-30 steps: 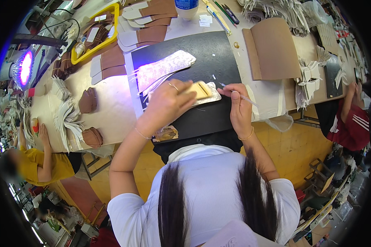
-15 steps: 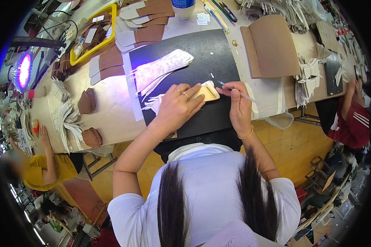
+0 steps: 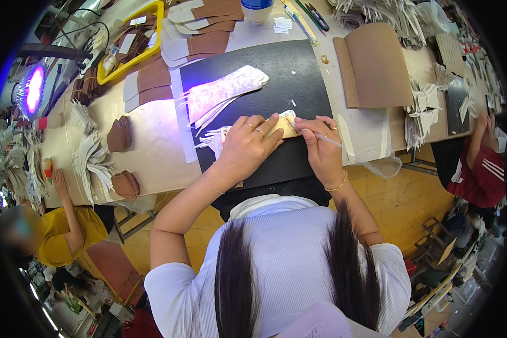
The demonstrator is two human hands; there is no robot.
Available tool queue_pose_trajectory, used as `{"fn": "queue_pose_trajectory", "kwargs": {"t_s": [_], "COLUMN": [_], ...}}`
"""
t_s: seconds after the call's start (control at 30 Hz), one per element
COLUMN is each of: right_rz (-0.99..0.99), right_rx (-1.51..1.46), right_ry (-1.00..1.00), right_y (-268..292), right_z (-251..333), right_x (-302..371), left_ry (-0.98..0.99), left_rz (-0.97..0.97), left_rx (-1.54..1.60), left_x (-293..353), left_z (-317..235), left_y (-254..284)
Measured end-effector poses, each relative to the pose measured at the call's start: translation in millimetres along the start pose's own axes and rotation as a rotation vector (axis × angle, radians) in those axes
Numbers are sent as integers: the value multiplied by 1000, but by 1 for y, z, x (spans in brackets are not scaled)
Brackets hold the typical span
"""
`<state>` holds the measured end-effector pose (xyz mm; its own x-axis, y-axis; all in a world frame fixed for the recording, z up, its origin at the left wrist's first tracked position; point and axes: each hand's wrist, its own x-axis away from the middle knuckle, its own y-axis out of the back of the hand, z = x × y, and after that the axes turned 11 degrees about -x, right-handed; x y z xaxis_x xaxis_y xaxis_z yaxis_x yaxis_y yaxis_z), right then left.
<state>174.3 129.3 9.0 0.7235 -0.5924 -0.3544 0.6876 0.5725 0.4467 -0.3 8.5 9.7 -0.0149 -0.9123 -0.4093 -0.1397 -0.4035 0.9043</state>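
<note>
My left hand (image 3: 247,145) lies spread over a pale yellow flat template (image 3: 289,130), pressing it onto a white piece with loose strands (image 3: 209,142). Most of the template is hidden under those fingers. In my right hand (image 3: 324,151) is a slim, clear-barrelled pen (image 3: 328,140), pinched between thumb and fingers. Its tip is at the template's right end; whether it touches the white piece underneath I cannot make out. Both hands are over a black mat (image 3: 287,67). Farther up on the mat lies a stack of white fabric pieces (image 3: 225,93), partly lit pink.
A glowing purple lamp (image 3: 34,90) stands at the left. Around the mat are brown-and-white pieces (image 3: 208,44), a yellow tray (image 3: 159,39), a bottle (image 3: 257,11), pens (image 3: 315,17) and a folded brown sheet (image 3: 380,67). Co-workers sit at both sides.
My right hand has moved left and brought the pen onto the template's right end. The left hand stays pressed on the template; the whole view has shifted slightly.
</note>
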Motion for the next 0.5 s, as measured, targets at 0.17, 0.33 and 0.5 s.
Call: {"fn": "queue_pose_trajectory", "kwargs": {"t_s": [0.17,0.33,0.5], "right_rz": [-16,0,61], "right_rx": [38,23,-43], "right_ry": [37,80,80], "right_y": [-3,-1,6], "right_z": [-1,-2,-10], "right_x": [-2,-1,5], "left_ry": [7,7,1], "left_rz": [11,8,6], "left_rx": [0,-14,-25], "left_x": [1,1,1], "left_z": [-1,-1,-1], "left_y": [-2,-2,-1]}}
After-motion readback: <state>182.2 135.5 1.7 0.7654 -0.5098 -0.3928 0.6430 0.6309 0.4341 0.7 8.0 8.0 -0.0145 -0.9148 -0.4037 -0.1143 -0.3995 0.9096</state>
